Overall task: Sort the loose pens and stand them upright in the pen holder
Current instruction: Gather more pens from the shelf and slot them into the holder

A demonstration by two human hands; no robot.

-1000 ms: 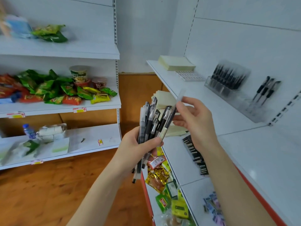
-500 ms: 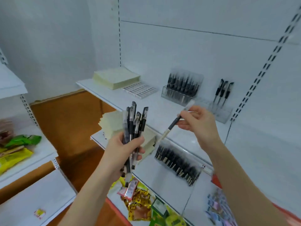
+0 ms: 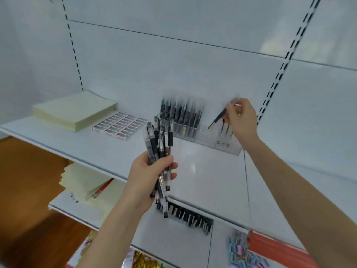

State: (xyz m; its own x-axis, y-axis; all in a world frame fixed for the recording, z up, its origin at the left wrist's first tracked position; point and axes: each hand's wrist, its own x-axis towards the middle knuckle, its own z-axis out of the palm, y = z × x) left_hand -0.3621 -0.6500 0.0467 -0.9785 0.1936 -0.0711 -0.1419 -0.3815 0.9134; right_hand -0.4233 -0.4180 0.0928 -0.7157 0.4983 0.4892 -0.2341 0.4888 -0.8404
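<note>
The left hand (image 3: 146,171) and right hand (image 3: 241,120) are bare. Back from each grip, the left forearm (image 3: 108,225) and right forearm (image 3: 289,190) run slender and uncovered to the picture's lower edge.

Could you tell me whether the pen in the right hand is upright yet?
Tilted: the pen slants, tip down-left, by the holder.

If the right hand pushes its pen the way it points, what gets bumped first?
Its pen would probably meet the clear pen holder first, in the gap left of three standing pens; depth unclear.
</note>
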